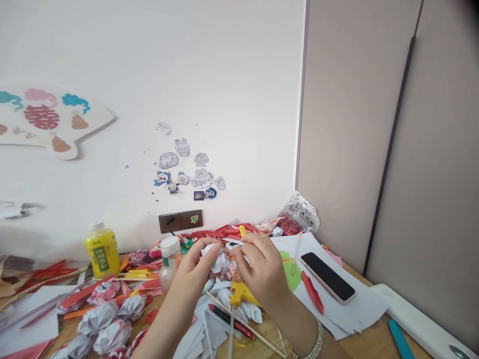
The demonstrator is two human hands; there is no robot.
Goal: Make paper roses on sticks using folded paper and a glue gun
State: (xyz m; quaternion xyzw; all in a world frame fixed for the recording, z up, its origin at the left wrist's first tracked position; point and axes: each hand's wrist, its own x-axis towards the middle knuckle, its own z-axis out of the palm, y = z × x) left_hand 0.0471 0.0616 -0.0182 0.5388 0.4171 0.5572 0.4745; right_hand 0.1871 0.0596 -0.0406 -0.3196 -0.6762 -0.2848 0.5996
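Observation:
Crumpled white paper shaped like a flower [220, 263] is in my left hand [200, 262], its fingers and thumb closed around it. Close beside it, my right hand [260, 262] is pinched on a thin pale stick [258, 239] that points toward the paper flower. Whether the stick's tip touches the paper is hidden by my fingers. Under my right hand, partly covered, lies a yellow glue gun [239, 293]. White paper strips [198, 331] and a red-and-black marker [237, 324] are spread below my hands.
Several crumpled paper flowers [99, 319] sit at the left, near a yellow drink bottle [102, 254] and a small clear white-capped bottle [170, 259]. A phone [327, 276] rests on white sheets [348, 314] at the right. Behind is the wall socket [180, 220].

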